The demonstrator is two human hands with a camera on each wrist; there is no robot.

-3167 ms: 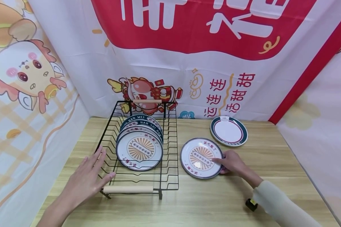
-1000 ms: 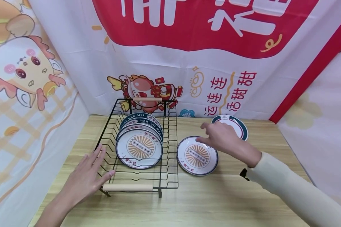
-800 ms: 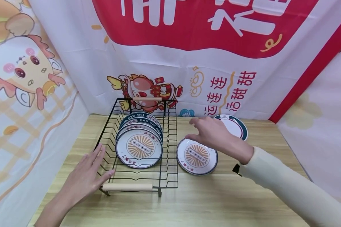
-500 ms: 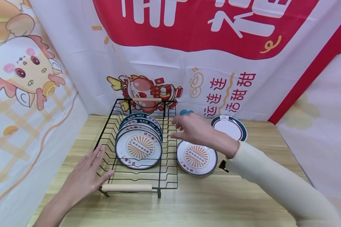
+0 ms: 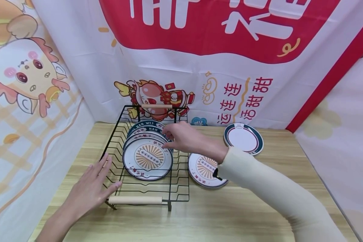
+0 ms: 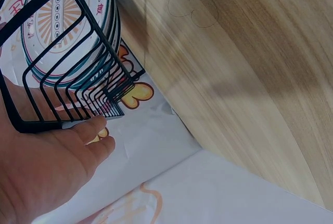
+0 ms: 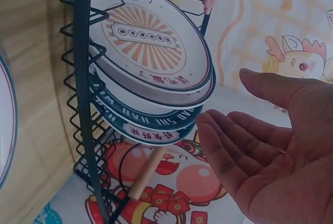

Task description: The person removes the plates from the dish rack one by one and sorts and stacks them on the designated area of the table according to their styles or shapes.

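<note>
My left hand (image 5: 86, 190) lies with fingers extended along the left side of a black wire dish rack (image 5: 136, 200); the left wrist view has its fingers at the wires. Several plates lean in the rack: a white plate with a sunburst print (image 5: 148, 159) in front, green-rimmed plates (image 7: 151, 133) behind. My right hand (image 5: 184, 136) hovers at the upper right of these plates, holding nothing. Thumb and fingers are apart and loosely bent in the right wrist view, close beside the plate rims. Right of the rack, another sunburst plate (image 5: 203, 168) lies flat, partly covered by my sleeve.
A white plate with a green rim (image 5: 243, 138) lies on the wooden table (image 5: 230, 215) at the back right. Wooden handles (image 5: 156, 106) cap the rack's far and near ends. Printed cloth (image 5: 169, 60) hangs behind the table and along both sides.
My right hand has let go of the sunburst plate on the table, which sits slightly further left, and has moved left to the racked plates. My left hand stays put.
</note>
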